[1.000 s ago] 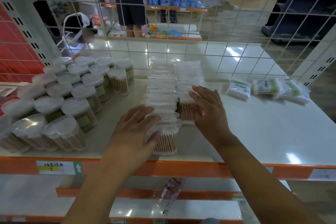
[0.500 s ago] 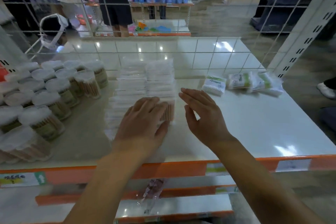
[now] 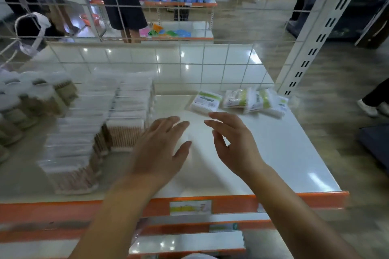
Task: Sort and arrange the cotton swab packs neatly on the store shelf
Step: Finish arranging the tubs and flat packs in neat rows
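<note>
Both hands empty over the bare shelf (image 3: 284, 153). Left hand (image 3: 162, 149) fingers spread; stacked swab packs (image 3: 126, 111) just left of it. Right hand (image 3: 235, 145) loosely open; green-label packs (image 3: 206, 102) just beyond its fingertips.

The shelf (image 3: 273, 153) under the hands is glossy white with an orange front edge. Left of the left hand (image 3: 160, 149), clear packs (image 3: 126, 130) show tan sticks with white tips. Beyond the right hand (image 3: 233, 145), packs (image 3: 206, 103) are white with green labels.
</note>
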The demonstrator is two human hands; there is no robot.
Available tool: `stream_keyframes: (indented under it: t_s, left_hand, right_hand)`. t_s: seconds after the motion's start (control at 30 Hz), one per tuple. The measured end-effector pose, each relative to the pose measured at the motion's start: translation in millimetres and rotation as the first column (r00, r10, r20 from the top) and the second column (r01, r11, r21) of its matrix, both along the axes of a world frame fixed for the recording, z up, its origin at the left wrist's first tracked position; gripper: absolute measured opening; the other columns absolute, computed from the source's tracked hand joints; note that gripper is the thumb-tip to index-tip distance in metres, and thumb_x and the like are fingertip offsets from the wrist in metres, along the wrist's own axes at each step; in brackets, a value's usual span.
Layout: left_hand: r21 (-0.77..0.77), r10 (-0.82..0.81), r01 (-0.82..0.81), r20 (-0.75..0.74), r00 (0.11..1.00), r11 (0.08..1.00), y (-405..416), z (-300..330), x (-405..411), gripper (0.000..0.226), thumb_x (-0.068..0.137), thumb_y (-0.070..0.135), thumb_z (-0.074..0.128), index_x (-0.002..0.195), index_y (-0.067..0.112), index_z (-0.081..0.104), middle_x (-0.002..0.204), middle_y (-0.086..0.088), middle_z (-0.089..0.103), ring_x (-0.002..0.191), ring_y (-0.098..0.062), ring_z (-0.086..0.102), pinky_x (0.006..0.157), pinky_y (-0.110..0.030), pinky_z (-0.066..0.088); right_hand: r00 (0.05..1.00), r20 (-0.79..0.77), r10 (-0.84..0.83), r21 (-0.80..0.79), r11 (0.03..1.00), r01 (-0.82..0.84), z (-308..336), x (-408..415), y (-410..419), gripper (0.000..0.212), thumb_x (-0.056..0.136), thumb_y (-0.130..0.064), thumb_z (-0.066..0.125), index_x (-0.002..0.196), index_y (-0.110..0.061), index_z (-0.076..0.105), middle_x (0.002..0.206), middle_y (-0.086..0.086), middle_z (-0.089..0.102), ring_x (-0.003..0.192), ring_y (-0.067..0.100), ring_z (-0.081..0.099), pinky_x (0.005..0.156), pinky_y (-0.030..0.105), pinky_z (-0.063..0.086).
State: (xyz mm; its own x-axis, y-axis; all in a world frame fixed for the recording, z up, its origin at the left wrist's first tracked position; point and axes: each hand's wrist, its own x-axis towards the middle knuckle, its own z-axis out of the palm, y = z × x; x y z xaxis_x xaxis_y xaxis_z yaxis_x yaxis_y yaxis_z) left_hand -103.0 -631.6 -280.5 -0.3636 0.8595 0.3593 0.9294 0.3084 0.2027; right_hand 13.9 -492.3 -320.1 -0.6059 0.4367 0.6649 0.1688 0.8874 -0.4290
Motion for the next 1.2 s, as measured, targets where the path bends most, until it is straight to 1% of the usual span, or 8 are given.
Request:
stream_keyframes:
  t_s: [0.2,0.43,0.63,0.7,0.8,0.9,1.03,1.2]
  left_hand:
    - [-0.001,-0.006,0.006,0.048,0.999,1.000,30.7,-9.8,28.5,0.047,0.081,0.038,0.041,0.109,0.010,0.066,0.110,-0.009,0.066,0.101,-0.029,0.063,0.079,-0.043,0.051]
    - [0.039,-0.007,0.004,0.078,0.997,0.999,63.2,-17.5,57.9,0.044,0.081,0.035,0.044,0.108,0.007,0.065,0.105,-0.009,0.067,0.097,-0.029,0.064,0.077,-0.041,0.053]
    - [0.060,0.004,-0.011,0.115,0.993,0.998,87.0,-25.2,78.5,0.040,0.079,0.034,0.050,0.106,0.010,0.068,0.100,-0.004,0.069,0.095,-0.024,0.065,0.079,-0.036,0.051]
    - [0.060,-0.005,-0.002,0.112,0.994,0.998,95.0,-26.7,81.3,0.040,0.079,0.033,0.050,0.106,0.010,0.068,0.100,-0.004,0.069,0.094,-0.023,0.065,0.078,-0.035,0.051]
    - [0.069,-0.005,-0.010,0.212,0.977,0.998,111.5,-26.2,83.8,0.040,0.078,0.031,0.053,0.111,0.012,0.066,0.107,-0.003,0.067,0.102,-0.022,0.061,0.084,-0.028,0.044]
    - [0.074,-0.014,-0.008,0.300,0.954,0.997,133.3,-25.8,84.4,0.042,0.082,0.034,0.048,0.116,0.014,0.064,0.115,-0.001,0.063,0.109,-0.022,0.055,0.088,-0.027,0.039]
    - [0.098,0.020,-0.050,0.287,0.958,0.994,165.5,-30.3,74.3,0.033,0.084,0.028,0.048,0.105,0.012,0.067,0.106,-0.005,0.065,0.100,-0.028,0.056,0.083,-0.036,0.046]
    - [0.113,0.077,-0.115,0.292,0.953,0.987,176.8,-58.8,61.4,0.024,0.079,0.016,0.050,0.093,0.008,0.068,0.093,-0.009,0.067,0.089,-0.032,0.060,0.074,-0.036,0.049]
  right_hand:
    - [1.000,0.017,0.024,-0.006,1.000,-0.024,-6.3,28.4,31.7,0.029,0.083,-0.008,0.047,0.098,-0.008,0.071,0.106,0.008,0.067,0.102,0.018,0.055,0.085,0.029,0.048]
    - [0.998,0.025,0.058,0.000,0.998,-0.058,-9.3,57.1,66.8,0.026,0.077,0.001,0.056,0.097,-0.007,0.071,0.102,0.008,0.068,0.098,0.018,0.057,0.081,0.029,0.050]
    - [0.999,-0.001,0.051,-0.043,0.998,-0.051,-12.7,77.7,94.5,0.027,0.076,0.002,0.057,0.098,-0.005,0.071,0.101,0.011,0.068,0.097,0.017,0.057,0.085,0.021,0.044]
    - [1.000,-0.016,0.000,-0.083,0.997,-0.002,-12.8,82.1,103.1,0.025,0.077,-0.001,0.057,0.098,-0.005,0.071,0.101,0.009,0.068,0.097,0.015,0.056,0.087,0.013,0.040]
    - [0.993,-0.008,-0.117,-0.176,0.978,0.114,-10.0,82.7,117.5,0.025,0.081,-0.010,0.052,0.096,-0.006,0.070,0.100,0.008,0.068,0.094,0.026,0.062,0.082,0.016,0.039]
    - [0.975,0.019,-0.222,-0.252,0.942,0.220,-7.0,77.3,134.0,0.026,0.081,-0.005,0.054,0.103,-0.005,0.068,0.103,0.012,0.065,0.097,0.031,0.059,0.082,0.014,0.033]
    - [0.930,0.178,-0.322,-0.468,0.804,0.368,-6.2,58.3,148.1,0.037,0.088,-0.015,0.054,0.124,-0.010,0.055,0.125,0.011,0.050,0.116,0.028,0.044,0.095,0.036,0.040]
    - [0.839,0.416,-0.351,-0.442,0.728,0.524,-4.1,37.1,152.2,0.047,0.094,-0.041,0.042,0.135,-0.016,0.042,0.130,0.010,0.050,0.124,0.028,0.038,0.100,0.043,0.026]
